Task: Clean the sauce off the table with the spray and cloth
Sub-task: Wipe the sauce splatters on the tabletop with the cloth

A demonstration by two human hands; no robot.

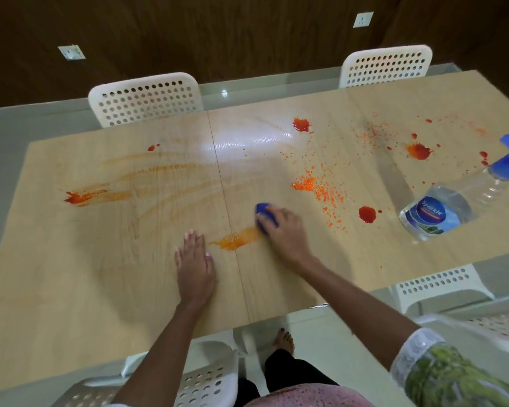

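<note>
We lean over the table (71, 289), its pale top streaked with sauce (235, 241): faint smears to the left, red blots and orange specks to the right, one orange smear near the front edge between our hands. White chairs (146, 98) stand at the far side. The spray (456, 198) stands near the right edge, apart from the hands. Our left hand (195, 267) lies flat, fingers straight and together. Our right hand (285, 232) curls round the blue cloth (265, 214), pressing it down at the smear's right end.

On the bench (71, 289), the cloth (265, 214) lies central; spray bottle (453, 201) at three o'clock, sauce smear (80, 197) at nine.
</note>
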